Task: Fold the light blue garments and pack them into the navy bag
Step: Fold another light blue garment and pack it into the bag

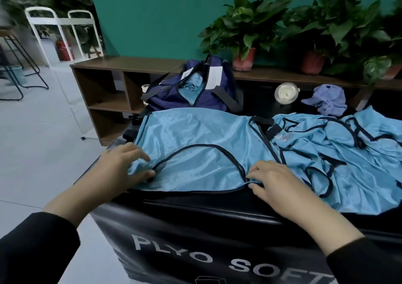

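A light blue garment with dark trim [195, 135] lies spread flat on the black padded box [195, 209]. My left hand [121, 166] pinches its near left edge by the curved neckline. My right hand [276, 181] pinches the near right end of that neckline. More light blue garments [339, 159] lie crumpled in a heap to the right. The navy bag [174, 92] sits open at the far side, with a light blue garment [191, 85] inside it.
A lilac cap [328, 99] and a clear lidded container [286, 93] lie behind the heap. A brown shelf unit [108, 83] with potted plants [245, 35] runs along the green wall. White tiled floor, stools and a white rack are on the left.
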